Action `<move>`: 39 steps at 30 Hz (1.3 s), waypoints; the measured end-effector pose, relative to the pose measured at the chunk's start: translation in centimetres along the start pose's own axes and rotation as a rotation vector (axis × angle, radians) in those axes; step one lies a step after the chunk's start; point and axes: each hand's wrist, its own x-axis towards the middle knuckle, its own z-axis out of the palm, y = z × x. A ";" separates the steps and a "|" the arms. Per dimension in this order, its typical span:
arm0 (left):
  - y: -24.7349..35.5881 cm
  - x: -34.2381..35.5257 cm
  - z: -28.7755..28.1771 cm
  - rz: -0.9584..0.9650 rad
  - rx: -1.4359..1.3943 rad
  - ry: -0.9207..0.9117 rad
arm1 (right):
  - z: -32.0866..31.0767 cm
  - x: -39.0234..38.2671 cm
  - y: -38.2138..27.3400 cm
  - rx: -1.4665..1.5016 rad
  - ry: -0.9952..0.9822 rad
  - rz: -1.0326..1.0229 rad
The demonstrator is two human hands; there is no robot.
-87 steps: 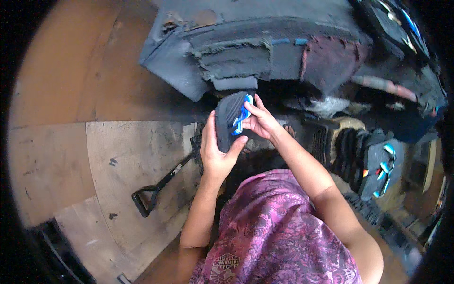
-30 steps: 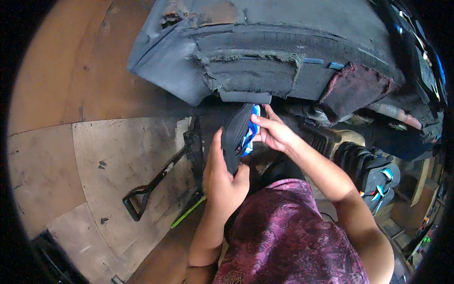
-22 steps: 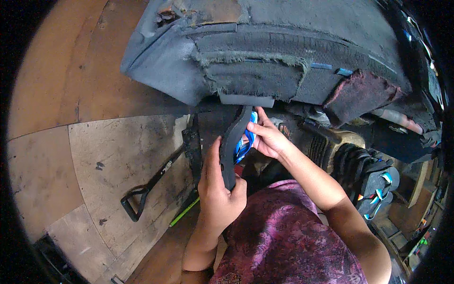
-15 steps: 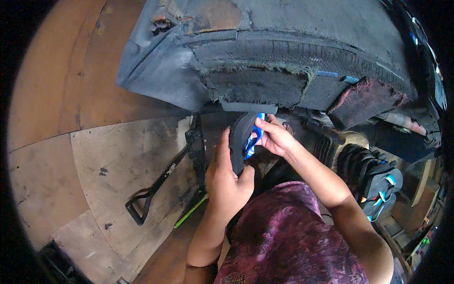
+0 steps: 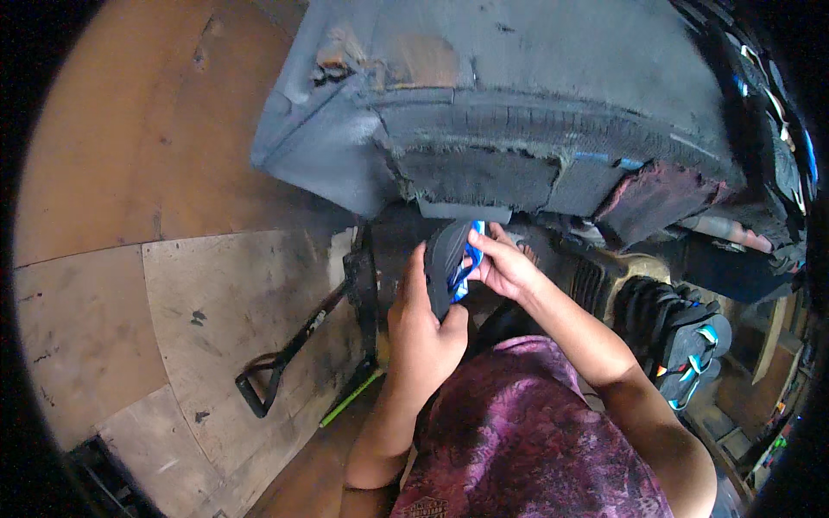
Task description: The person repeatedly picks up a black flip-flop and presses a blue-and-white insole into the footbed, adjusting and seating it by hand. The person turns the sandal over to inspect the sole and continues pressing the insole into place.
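Observation:
Between my two hands is a black-soled flip-flop (image 5: pixel 443 266) with blue and white straps, tilted on its edge below the front of the dark workbench (image 5: pixel 553 60). My left hand (image 5: pixel 423 332) wraps round the sole from the left, its thumb near the lower end. On the strap side, my right hand (image 5: pixel 503 263) pinches the blue strap (image 5: pixel 469 259) between thumb and fingers. Part of the right fingers is hidden behind the flip-flop.
Several black flip-flops with coloured straps (image 5: pixel 691 350) stand stacked at the right. A black D-shaped handle (image 5: pixel 259 384) and a green strip (image 5: pixel 350 399) are at the left by plywood panels (image 5: pixel 233 319). Ragged dark cloth (image 5: pixel 484 173) and a reddish patch (image 5: pixel 656 194) line the bench front.
The view has shifted, so the bench and panels sit a little lower and farther right. Both hands still hold the flip-flop, its sole turned slightly more toward view.

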 end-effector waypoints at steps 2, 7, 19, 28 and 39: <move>-0.8 -0.2 0.0 0.026 0.019 0.012 | -0.3 0.3 -0.3 -0.037 -0.073 -0.014; -0.8 -2.1 -1.3 0.072 0.053 -0.005 | 0.0 -1.1 1.1 0.015 -0.083 -0.020; -1.4 -1.1 0.1 0.056 -0.005 0.026 | -0.1 -0.4 -0.2 -0.007 -0.067 0.012; -7.2 -12.2 -0.9 -0.041 -0.276 -0.008 | 0.3 -4.7 1.4 -0.384 -0.145 -0.047; -12.7 -3.0 -0.1 0.054 -0.592 -0.243 | 0.1 -4.8 3.7 -0.541 -0.293 -0.118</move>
